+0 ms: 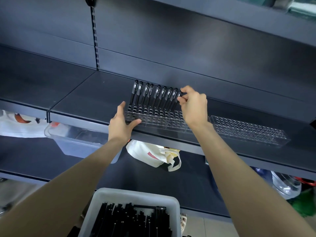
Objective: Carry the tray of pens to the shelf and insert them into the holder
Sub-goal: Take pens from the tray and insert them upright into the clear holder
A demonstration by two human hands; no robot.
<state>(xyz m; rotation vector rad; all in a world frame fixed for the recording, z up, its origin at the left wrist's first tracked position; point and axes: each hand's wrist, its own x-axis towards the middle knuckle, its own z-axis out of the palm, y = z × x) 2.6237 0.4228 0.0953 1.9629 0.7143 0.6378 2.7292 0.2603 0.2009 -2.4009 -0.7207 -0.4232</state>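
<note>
Right hand (193, 106) pinches pen (179, 97) — seating it in row | left hand (122, 124) spread, steadying holder (153, 117) | tray (102, 202) — full

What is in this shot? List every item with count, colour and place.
clear plastic pen holder with round holes: two, transparent, end to end on the middle shelf's front edge
black capped pens: about eight, standing in the left holder's back row
dark grey metal shelving: several tiers, fills the view
grey plastic tray: one, bottom centre, full of loose black pens
white cloth bag: one, lower shelf
clear plastic tub: one, lower shelf, left
left hand: fingers straight, braces the left holder's end
right hand: pinches one more black pen at the row's right end
</note>
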